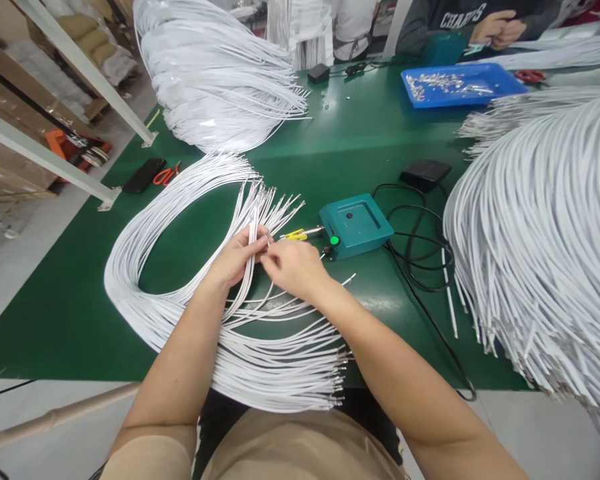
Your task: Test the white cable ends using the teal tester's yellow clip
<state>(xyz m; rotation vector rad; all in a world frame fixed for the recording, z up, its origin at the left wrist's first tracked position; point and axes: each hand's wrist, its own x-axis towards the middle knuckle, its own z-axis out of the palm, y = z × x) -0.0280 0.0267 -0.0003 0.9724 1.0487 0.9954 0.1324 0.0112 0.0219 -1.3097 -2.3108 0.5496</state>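
A looped bundle of white cables (130, 253) lies on the green table, its metal-tipped ends toward the middle and the front edge. My left hand (240, 257) is closed around several of the white cables, which stand up through its fingers. Right beside it, my right hand (293, 267) is closed in a pinch near the left fingertips; what it pinches is too small to make out. Just beyond my right hand sits a teal device (357, 225) with a green button, and a yellow-handled tool (295, 235) lies at its left side.
Large white cable bundles lie at the back left (220, 80) and at the right (535, 220). A blue tray (460, 87) of small metal parts, black cords (420, 260), a black pedal (425, 175), a phone (144, 175) and orange scissors (166, 175) rest on the table (55, 320). Another person's hands (497, 30) show at the back.
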